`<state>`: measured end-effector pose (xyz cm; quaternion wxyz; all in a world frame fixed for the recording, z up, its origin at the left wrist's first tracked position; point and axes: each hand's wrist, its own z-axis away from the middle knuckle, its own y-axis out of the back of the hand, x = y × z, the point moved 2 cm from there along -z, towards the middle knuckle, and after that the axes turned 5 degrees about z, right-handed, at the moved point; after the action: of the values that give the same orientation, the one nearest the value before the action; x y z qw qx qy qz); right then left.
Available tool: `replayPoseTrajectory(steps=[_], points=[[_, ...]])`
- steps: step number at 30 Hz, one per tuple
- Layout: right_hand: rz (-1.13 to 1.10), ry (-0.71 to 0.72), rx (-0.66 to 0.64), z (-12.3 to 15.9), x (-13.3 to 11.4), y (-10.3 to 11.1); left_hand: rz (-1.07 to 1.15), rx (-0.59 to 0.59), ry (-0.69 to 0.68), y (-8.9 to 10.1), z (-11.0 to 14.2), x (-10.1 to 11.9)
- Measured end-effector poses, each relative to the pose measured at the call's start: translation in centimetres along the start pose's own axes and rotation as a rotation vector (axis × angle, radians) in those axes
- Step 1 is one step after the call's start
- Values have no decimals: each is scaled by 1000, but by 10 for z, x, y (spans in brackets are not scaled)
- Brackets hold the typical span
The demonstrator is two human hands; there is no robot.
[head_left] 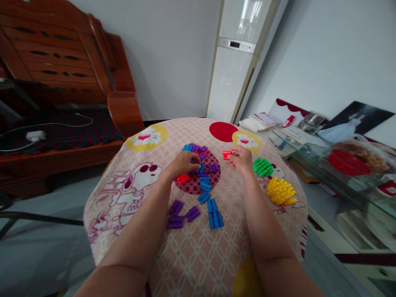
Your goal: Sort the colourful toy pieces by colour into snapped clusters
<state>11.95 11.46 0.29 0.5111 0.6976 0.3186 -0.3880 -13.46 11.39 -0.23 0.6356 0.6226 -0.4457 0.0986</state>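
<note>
My left hand [185,162] is over the pile of plastic building pieces, its fingers curled in and the tips closed on a blue piece [201,168]. Purple pieces [213,167] and a red piece [183,178] lie close around it. To the right, my right hand [243,157] pinches a red building piece [227,155] just above the tablecloth; more red shows under its fingers. Linked blue pieces [215,214] and purple pieces [175,222] rest nearer to me. Beyond my right wrist sit a green cluster [262,166] and a yellow cluster [281,191].
A patterned cloth covers the round table [123,214]. On the right stands a glass shelf [315,154] with papers, a red bowl [349,162] and a bag. A wooden bench [62,74] is at the left, and a tall white cabinet unit [232,74] stands behind.
</note>
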Motion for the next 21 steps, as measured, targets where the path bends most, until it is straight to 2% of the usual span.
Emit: replayPoseTrajectory(steps=[4,9,15,18,21], points=[[512,18,34,-7,9,18,3,120,67,8,2,-9],[934,54,13,-2,1,16,60,229,131,23,8,-19],[1088,66,-23,9,-3,3,95,406,256,37,14,-43],[1111,65,-19,12,-2,-1,120,484,325,37,15,-56],[1085,96,38,13,-7,-1,86,506,360,34,15,-63]])
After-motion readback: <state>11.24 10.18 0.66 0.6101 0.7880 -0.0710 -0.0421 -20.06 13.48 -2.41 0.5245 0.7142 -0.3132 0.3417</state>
